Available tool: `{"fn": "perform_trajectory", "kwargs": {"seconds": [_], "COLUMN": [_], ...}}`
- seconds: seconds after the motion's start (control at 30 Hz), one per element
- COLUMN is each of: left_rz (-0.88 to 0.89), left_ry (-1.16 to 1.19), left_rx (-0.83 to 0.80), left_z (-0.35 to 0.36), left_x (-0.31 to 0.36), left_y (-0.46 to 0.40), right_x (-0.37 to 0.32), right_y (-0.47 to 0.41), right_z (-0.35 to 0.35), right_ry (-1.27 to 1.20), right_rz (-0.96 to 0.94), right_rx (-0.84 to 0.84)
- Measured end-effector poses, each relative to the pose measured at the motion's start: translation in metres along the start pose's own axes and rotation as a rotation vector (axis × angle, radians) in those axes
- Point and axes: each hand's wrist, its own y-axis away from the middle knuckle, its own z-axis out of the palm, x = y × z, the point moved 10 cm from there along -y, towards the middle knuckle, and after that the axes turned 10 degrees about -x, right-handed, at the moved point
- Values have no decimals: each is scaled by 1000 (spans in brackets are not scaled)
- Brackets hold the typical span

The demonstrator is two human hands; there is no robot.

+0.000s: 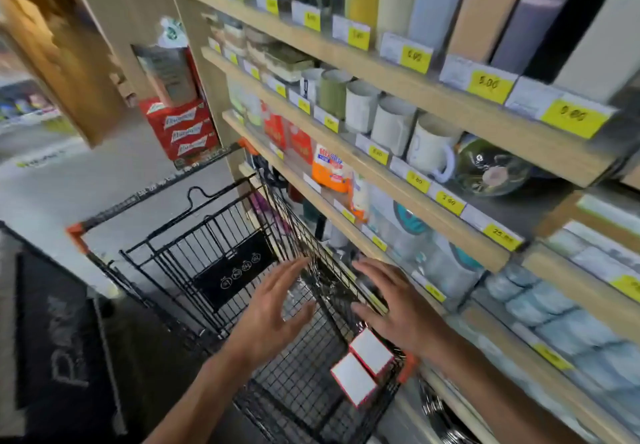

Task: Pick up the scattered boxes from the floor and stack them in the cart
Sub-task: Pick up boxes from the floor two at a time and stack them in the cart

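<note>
Nearest the camera, two small boxes [362,369] lie side by side on the wire floor of the cart [214,253], in its near right corner. Each shows a plain white top face with a thin red edge around it; the near one [353,379] and the far one [371,351] touch along one side and sit flat, not yet one upon the other. They look like light cardboard cartons, stiff enough to keep their corners, and probably easy to crush if squeezed hard on the broad faces. A sensible hold would be across the short sides, thumb on one red edge and fingers on the opposite one, so the smooth white face does not slip.

Just above and beyond them both hands hover over the basket, holding nothing. The left hand [273,308] has its fingers spread and straight, palm turned inward. The right hand [391,301] is likewise released, fingers extended over the cart's right rim; whether it brushes the wire there I cannot tell.

The cart is black wire with orange corner caps and a folded child seat flap bearing white pictograms. It stands close against wooden shelving [381,180] on the right, which carries mugs [431,145], packets and yellow price tags [488,85]. A dark mat [52,339] lies on the floor to the left. No further boxes show on the visible floor, which is blurred.
</note>
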Motion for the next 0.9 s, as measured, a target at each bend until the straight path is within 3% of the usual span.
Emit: {"fn": "perform_trajectory", "kwargs": {"seconds": [0.23,0.47,0.67,0.9], "left_rz": [353,565,758,963], "left_ry": [-386,-516,-581,-602], "left_rx": [-20,-136,-209,-361], "left_z": [-31,-5,53,175], "left_x": [100,202,297,415], "left_y": [9,15,34,96], "right_x": [-47,-41,-35,-10], "right_y": [85,191,305,485], "right_z": [-85,-136,-161,-163], "right_ry": [169,309,338,338], "right_rz": [38,176,272,471], "right_rx": [196,285,386,520]}}
